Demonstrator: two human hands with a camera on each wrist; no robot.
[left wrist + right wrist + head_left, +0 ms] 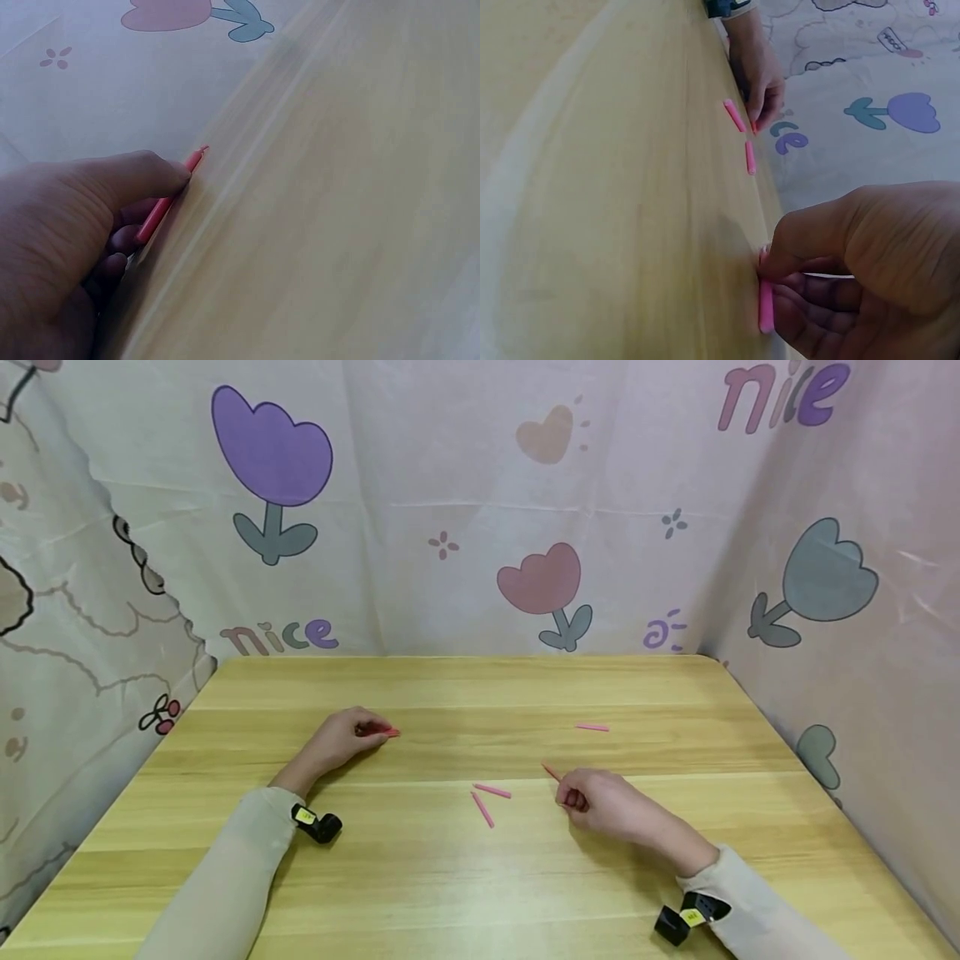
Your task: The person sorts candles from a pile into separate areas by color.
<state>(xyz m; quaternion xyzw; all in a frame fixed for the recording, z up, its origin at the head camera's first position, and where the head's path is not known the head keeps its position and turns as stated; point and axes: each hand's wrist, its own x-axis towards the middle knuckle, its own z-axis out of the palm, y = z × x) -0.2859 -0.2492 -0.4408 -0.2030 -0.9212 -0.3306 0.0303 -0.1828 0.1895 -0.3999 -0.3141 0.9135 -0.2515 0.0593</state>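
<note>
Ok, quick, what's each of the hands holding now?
Left hand: closed, pinching a red stick.
Right hand: closed, pinching another stick.

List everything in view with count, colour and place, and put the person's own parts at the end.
Middle candles: 2, pink, lying on the tabletop near its centre
Far candle: 1, pink, lying farther back, right of centre
Left-held candle: at least 1, red, pinched in the left hand
Right-held candle: 1, pink to orange depending on the view, in the right hand
Tabletop: 1, yellowish wood grain, under both hands
Printed cloth: sheet count unclear, pale with coloured flowers, behind and beside the table
Wrist cameras: 2, black with yellow labels, one per cuff
Sleeves: 2, off-white, on the forearms
Hands: 2, bare, above the tabletop
</note>
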